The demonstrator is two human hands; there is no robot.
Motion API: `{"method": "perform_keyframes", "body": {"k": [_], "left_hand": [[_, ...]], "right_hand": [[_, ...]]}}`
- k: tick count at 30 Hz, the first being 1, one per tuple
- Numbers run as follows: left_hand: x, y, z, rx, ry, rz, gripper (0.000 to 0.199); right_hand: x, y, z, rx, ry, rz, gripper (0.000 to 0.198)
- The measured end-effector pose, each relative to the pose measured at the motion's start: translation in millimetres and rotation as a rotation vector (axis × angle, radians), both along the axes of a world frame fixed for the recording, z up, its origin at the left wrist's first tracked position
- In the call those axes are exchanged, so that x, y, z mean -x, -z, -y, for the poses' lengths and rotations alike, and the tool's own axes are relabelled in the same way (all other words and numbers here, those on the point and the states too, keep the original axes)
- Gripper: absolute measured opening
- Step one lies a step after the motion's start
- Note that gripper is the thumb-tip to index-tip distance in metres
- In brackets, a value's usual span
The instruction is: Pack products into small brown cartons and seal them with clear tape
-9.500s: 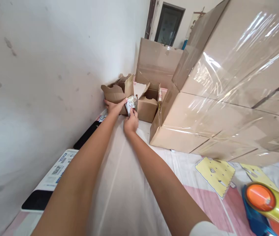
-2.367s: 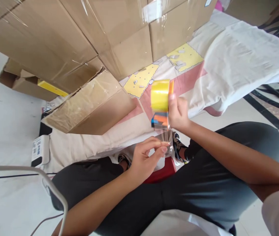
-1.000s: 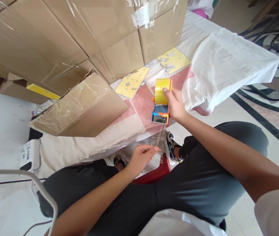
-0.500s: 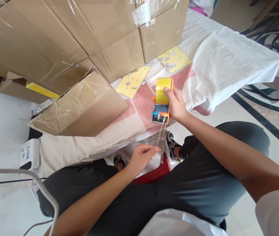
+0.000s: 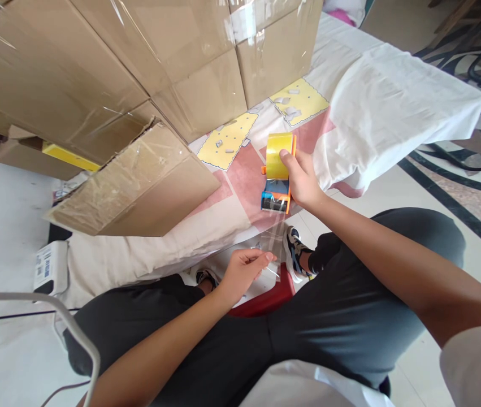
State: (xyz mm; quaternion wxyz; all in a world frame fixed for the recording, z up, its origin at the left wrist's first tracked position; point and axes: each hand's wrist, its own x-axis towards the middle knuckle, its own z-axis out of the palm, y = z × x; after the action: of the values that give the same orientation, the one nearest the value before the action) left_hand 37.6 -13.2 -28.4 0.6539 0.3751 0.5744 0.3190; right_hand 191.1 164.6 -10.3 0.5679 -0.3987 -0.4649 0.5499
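Note:
My right hand (image 5: 303, 178) is closed around a tape dispenser (image 5: 276, 195) with a blue and orange frame and a wide yellow roll of tape (image 5: 278, 155). From the dispenser's black roller, a strip of clear tape (image 5: 272, 237) stretches down toward my lap. My left hand (image 5: 251, 271) pinches the strip near its lower end between thumb and fingers. Both hands are over the front edge of the cloth-covered bed, above my knees. A cardboard flap (image 5: 155, 181) stands tilted on the cloth, left of the dispenser.
Large taped cardboard boxes (image 5: 198, 73) stand stacked at the back. An open carton (image 5: 32, 155) with a yellow item sits at the left. A white power strip (image 5: 51, 268) and a grey curved tube (image 5: 83, 333) are at the left edge. White bedding (image 5: 401, 102) spreads to the right.
Almost nothing differs. The view has shifted very slightly, while both hands keep their grip on the dispenser and the tape strip.

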Motion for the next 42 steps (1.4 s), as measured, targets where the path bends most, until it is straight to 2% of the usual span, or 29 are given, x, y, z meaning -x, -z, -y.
{"method": "perform_keyframes", "body": {"k": [11, 25, 31, 36, 42], "left_hand": [[0, -2.8, -2, 0.016, -0.001, -0.002, 0.048], [-2, 0.2, -3, 0.055, 0.009, 0.011, 0.047], [2, 6.3, -6, 0.019, 0.019, -0.053, 0.043], [5, 10.4, -11, 0.002, 0.026, -0.089, 0.043], [8, 15.4, -16, 0.001, 0.015, -0.098, 0.043]], "right_hand": [[0, 2, -1, 0.008, -0.002, -0.021, 0.044], [-1, 3, 1, -0.061, 0.002, 0.027, 0.044], [-6, 3, 0, -0.105, -0.113, 0.095, 0.035], [-21, -1, -9, -0.082, -0.281, 0.152, 0.03], [-30, 1, -14, -0.264, -0.313, 0.329, 0.03]]}}
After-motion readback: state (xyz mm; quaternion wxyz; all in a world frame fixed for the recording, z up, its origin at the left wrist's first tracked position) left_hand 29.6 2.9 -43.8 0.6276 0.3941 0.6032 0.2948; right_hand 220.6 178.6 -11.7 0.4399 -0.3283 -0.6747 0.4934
